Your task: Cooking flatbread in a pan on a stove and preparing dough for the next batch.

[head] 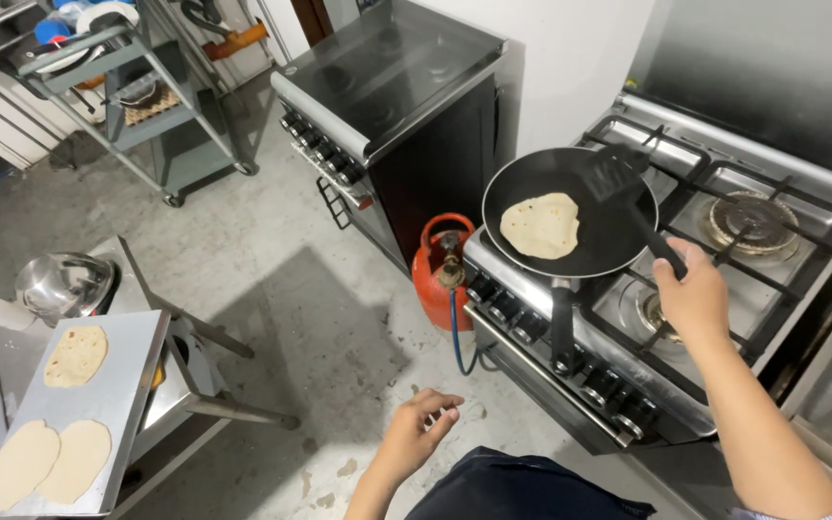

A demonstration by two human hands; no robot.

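Note:
My right hand [693, 294] grips the handle of a black slotted spatula [616, 179], whose blade hovers over the right side of a black frying pan [532, 173]. A round pale flatbread [540, 225] lies in the pan on the gas stove [753, 221]. The pan's handle [561, 323] points toward me. My left hand [421, 422] hangs free in front of my body, fingers loosely curled, holding nothing. At the lower left a metal tray [132, 385] carries one cooked flatbread [76, 355] and two raw dough rounds [42, 462].
A red gas cylinder [437, 279] with a blue hose stands on the concrete floor beside the stove. A second black oven [397, 106] stands behind it. A metal bowl [62, 284] sits by the tray, and a wheeled shelf rack [137, 96] stands at the far left.

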